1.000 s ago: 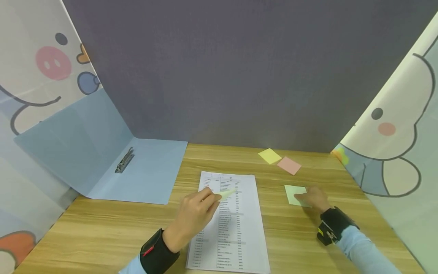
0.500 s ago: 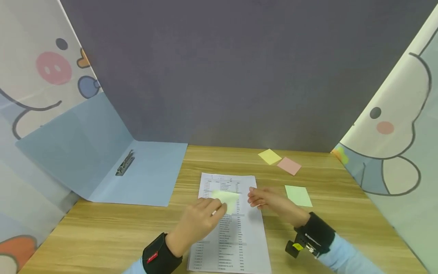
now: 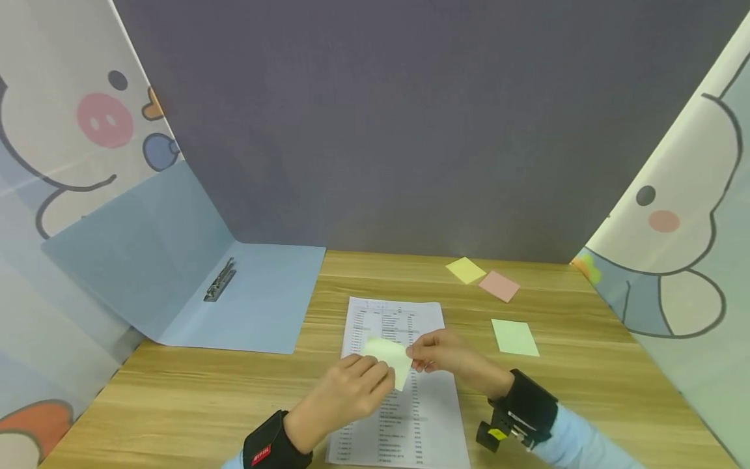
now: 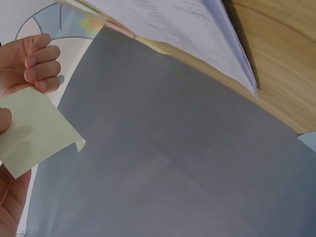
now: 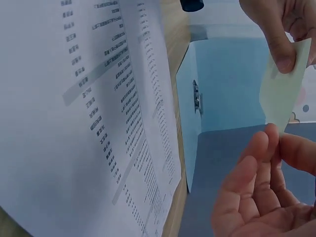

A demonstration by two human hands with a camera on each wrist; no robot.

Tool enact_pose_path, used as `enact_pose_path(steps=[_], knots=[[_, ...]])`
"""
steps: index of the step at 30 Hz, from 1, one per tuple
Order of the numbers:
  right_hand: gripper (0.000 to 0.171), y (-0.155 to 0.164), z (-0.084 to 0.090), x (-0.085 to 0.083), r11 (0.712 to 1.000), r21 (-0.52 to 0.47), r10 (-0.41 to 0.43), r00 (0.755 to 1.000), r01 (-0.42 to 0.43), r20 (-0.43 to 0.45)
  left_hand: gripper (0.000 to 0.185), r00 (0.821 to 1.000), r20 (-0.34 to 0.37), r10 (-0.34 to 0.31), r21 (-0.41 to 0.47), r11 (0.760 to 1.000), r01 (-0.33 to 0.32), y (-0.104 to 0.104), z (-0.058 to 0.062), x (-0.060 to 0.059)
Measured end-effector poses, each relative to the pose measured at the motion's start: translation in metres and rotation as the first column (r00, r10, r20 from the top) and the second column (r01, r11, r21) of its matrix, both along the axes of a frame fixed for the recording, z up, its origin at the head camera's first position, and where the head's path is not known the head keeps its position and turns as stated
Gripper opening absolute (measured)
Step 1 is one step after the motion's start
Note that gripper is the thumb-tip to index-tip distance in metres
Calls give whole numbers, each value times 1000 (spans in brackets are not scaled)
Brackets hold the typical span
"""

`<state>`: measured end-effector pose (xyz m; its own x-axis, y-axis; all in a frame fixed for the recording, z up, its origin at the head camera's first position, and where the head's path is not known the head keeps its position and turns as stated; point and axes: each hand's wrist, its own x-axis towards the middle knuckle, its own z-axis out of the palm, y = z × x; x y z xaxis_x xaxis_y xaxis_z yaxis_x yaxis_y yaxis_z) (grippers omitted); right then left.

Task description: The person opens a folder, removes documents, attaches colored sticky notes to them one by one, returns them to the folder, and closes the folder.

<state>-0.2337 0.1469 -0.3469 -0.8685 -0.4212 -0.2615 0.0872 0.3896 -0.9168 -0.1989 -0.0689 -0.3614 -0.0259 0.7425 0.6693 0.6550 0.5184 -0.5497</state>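
Note:
My left hand (image 3: pixel 375 378) pinches a pale green sticky note (image 3: pixel 389 356) and holds it lifted above a printed sheet (image 3: pixel 404 417) lying on the wooden table (image 3: pixel 176 397). My right hand (image 3: pixel 417 357) has come in from the right, and its fingertips pinch the note's right edge. The left wrist view shows the sticky note (image 4: pixel 34 131) under my left thumb, with the right hand's curled fingers (image 4: pixel 37 61) at its upper corner. In the right wrist view the sticky note (image 5: pixel 284 89) hangs between the left thumb and my right fingertips (image 5: pixel 261 148), over the printed sheet (image 5: pixel 74 123).
A green sticky pad (image 3: pixel 514 337) lies to the right of the sheet. Yellow (image 3: pixel 465 270) and pink (image 3: pixel 499 286) pads sit further back. An open blue folder (image 3: pixel 258 306) with a metal clip (image 3: pixel 219 280) lies at left, its cover leaning on the cartoon-printed screen. Grey and printed panels enclose the table.
My right hand left the green pad and moved left to the lifted note. My left hand drew the note slightly nearer to me and turned it flatter.

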Motion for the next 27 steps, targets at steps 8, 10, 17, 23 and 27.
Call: enact_pose_path(steps=[8,10,17,23,27], knots=[[25,3,0,2,998,59,-12,990,20,-138,29,995,75,-70,82,995,63,0,-4,1],[24,4,-1,4,998,55,-13,986,23,-167,20,985,147,-88,159,985,65,0,-3,1],[16,5,-5,10,994,91,85,957,-62,-279,24,892,446,72,271,939,-212,-8,0,-2],[13,2,-7,13,990,116,113,947,-81,-302,12,847,516,123,221,937,-271,-11,-5,-4],[12,2,-8,12,990,114,110,943,-78,-314,12,811,568,138,200,933,-299,-10,-6,-5]])
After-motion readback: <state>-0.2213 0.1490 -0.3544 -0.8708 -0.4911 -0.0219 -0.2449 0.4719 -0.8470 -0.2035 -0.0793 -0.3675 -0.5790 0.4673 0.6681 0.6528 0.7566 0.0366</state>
